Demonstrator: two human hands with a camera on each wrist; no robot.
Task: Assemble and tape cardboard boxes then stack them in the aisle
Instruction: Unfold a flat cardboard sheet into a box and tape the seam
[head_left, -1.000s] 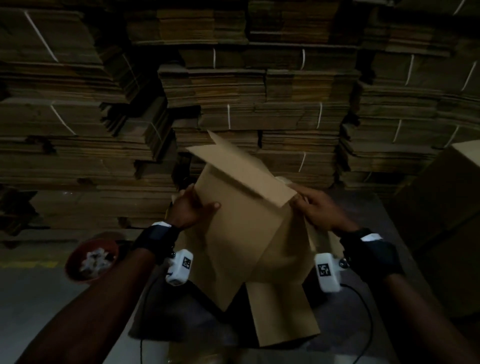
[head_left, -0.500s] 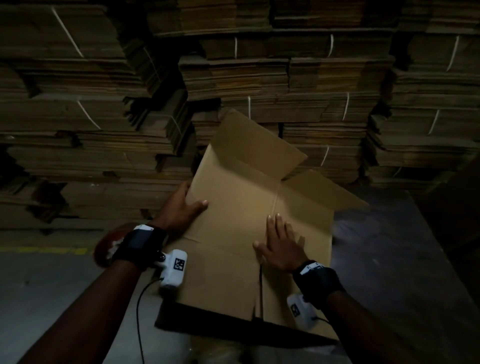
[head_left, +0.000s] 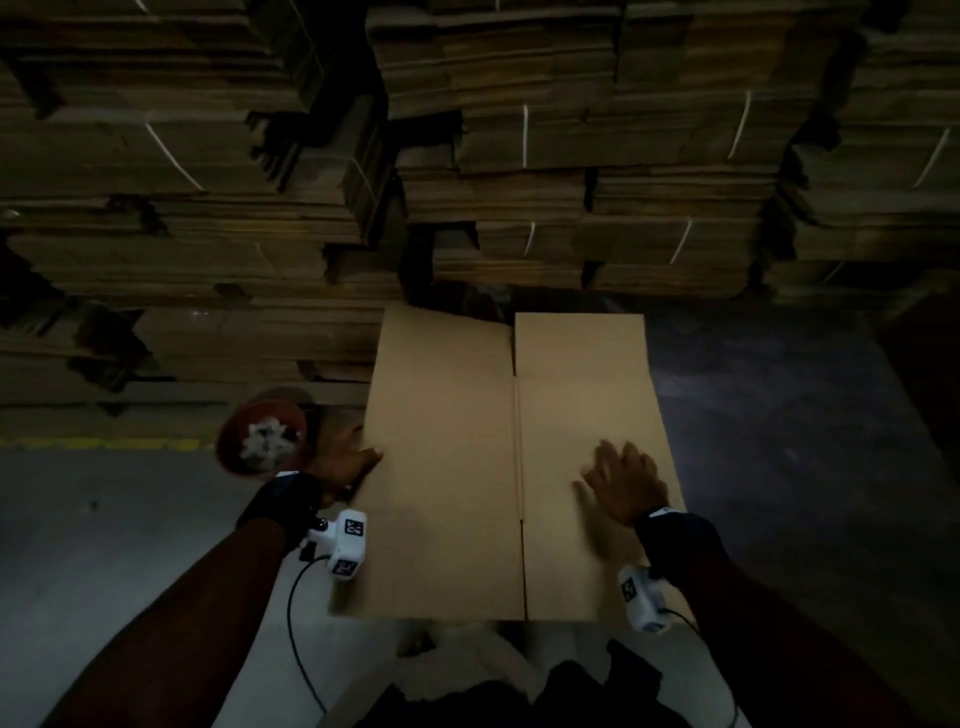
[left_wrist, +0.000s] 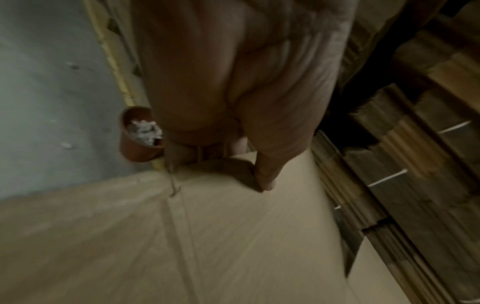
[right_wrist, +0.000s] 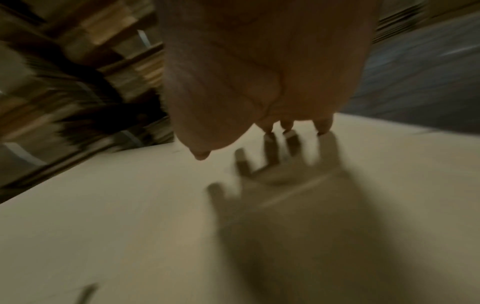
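- The left hand (head_left: 347, 460) grips the left edge of the flat cardboard box (head_left: 467, 467), thumb on top and fingers curled under the rim.
- The right hand (head_left: 626, 483) is spread open, fingers straight, just above the box's right panel, casting its shadow there.
- Just beyond the left hand's outer side stands a reddish pot (head_left: 262, 439) holding white scraps.
- Ahead of both hands rise bundled stacks of flattened cardboard (head_left: 571, 182).

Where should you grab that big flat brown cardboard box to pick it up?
Probably by its two long side edges, one hand from each side. The flat brown cardboard box lies wide and floppy, with a centre seam that would fold. The left hand already grips the left edge; the right hand hovers open above the right panel.
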